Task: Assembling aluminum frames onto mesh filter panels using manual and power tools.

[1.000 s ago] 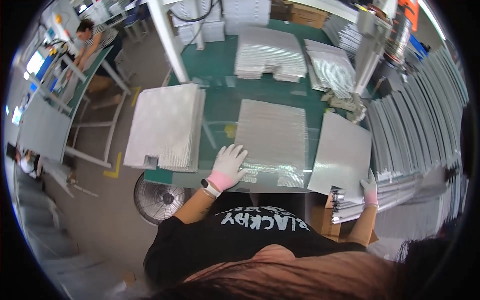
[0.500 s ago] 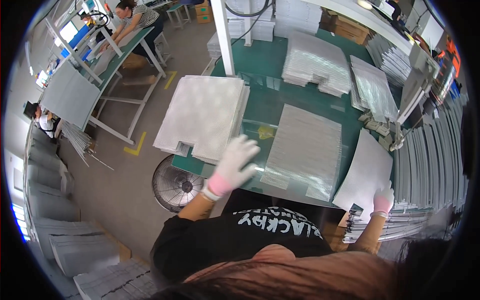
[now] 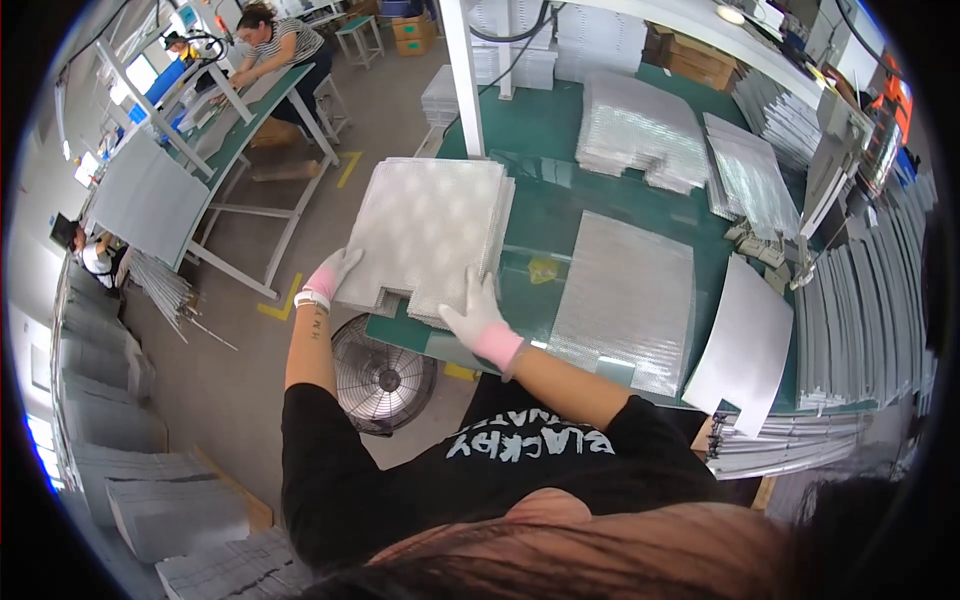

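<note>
A stack of silvery quilted sheets with a notch in its near edge lies on the left part of the green table. My left hand, in a white and pink glove, touches the stack's left edge, its fingers stretched out. At the near right corner, my right hand rests against the stack with the thumb apart from the fingers. To the right lies a single flat silvery sheet. Further right, a smooth, pale notched sheet juts over the table's near edge.
Another notched stack and a shiny sheet pile lie farther back. A clamp-like metal fixture stands at the right, beside many upright grey strips. A floor fan stands below the table's left corner. A co-worker leans over another table.
My right hand has left the pale sheet at the right and come across to the near stack. My left hand has moved left to that stack's left edge. The view has shifted slightly.
</note>
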`<action>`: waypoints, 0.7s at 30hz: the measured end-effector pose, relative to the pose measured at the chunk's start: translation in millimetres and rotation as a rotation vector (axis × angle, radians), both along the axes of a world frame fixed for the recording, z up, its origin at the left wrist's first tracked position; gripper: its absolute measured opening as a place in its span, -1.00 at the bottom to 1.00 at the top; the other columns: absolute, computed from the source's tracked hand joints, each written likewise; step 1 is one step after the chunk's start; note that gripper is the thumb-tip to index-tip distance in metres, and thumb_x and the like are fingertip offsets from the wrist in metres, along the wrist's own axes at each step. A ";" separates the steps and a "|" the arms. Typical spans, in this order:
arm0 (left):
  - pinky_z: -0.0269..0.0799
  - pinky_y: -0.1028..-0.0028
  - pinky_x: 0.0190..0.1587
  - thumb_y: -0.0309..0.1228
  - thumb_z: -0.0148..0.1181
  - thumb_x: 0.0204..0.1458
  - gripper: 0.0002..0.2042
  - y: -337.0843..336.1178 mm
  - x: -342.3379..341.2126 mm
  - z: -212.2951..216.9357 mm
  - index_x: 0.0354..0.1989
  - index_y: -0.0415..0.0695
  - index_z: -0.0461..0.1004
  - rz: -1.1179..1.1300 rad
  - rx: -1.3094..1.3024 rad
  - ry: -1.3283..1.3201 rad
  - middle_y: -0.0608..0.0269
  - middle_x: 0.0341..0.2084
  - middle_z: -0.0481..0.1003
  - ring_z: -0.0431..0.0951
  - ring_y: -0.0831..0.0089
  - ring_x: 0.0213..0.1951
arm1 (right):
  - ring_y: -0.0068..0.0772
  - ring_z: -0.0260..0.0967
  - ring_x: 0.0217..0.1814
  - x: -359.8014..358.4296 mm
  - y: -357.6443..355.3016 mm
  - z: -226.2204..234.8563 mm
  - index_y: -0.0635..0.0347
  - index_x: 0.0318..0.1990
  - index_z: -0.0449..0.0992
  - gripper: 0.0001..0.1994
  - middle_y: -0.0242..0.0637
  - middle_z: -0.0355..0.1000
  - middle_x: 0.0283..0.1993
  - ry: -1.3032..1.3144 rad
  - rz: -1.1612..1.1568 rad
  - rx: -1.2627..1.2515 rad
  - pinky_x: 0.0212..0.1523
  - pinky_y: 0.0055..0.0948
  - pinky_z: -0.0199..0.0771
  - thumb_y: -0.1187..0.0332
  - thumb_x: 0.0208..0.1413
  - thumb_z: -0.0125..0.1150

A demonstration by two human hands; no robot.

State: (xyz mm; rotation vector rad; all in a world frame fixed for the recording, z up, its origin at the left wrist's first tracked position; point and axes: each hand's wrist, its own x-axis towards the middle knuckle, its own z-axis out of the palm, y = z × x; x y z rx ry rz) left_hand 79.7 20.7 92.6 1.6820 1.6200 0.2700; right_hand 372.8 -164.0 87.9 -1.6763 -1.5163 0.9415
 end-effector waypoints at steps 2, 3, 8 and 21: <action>0.30 0.42 0.16 0.05 0.07 0.17 -0.30 -1.3 -1.4 -7.9 0.21 -0.41 0.28 -0.005 -0.010 -0.214 -0.04 0.06 0.47 0.48 0.31 0.06 | 0.40 -0.31 0.50 -9.5 6.1 -3.4 0.41 0.40 -0.13 -0.09 0.50 -0.22 0.41 0.116 -0.090 0.050 0.49 -0.09 -0.25 0.06 0.05 0.19; 0.33 0.46 0.13 0.03 0.00 0.22 -0.34 -1.0 -5.1 -18.8 0.20 -0.40 0.30 0.036 0.014 -0.339 0.03 0.02 0.49 0.48 0.40 0.02 | 0.44 -0.30 0.49 -12.6 7.8 -2.6 0.40 0.40 -0.10 -0.11 0.51 -0.22 0.40 0.225 -0.150 0.105 0.48 -0.06 -0.23 0.07 0.04 0.20; 0.33 0.45 0.13 0.04 -0.05 0.25 -0.34 8.5 -14.7 -36.8 0.21 -0.39 0.30 0.045 0.064 -0.264 0.03 0.04 0.49 0.48 0.39 0.03 | 0.29 -0.28 0.52 -15.5 5.2 21.5 0.33 0.39 -0.02 -0.17 0.41 -0.18 0.42 0.213 -0.142 0.110 0.48 -0.12 -0.20 0.10 0.06 0.21; 0.32 0.47 0.18 0.00 -0.15 0.31 -0.39 21.4 -16.9 -53.9 0.25 -0.35 0.27 0.067 -0.027 -0.321 0.06 0.11 0.44 0.46 0.38 0.09 | -0.07 -0.04 0.49 1.2 3.0 45.5 0.36 0.37 0.04 -0.27 0.08 0.06 0.39 0.399 -0.113 0.280 0.45 -0.27 -0.05 0.22 0.12 0.18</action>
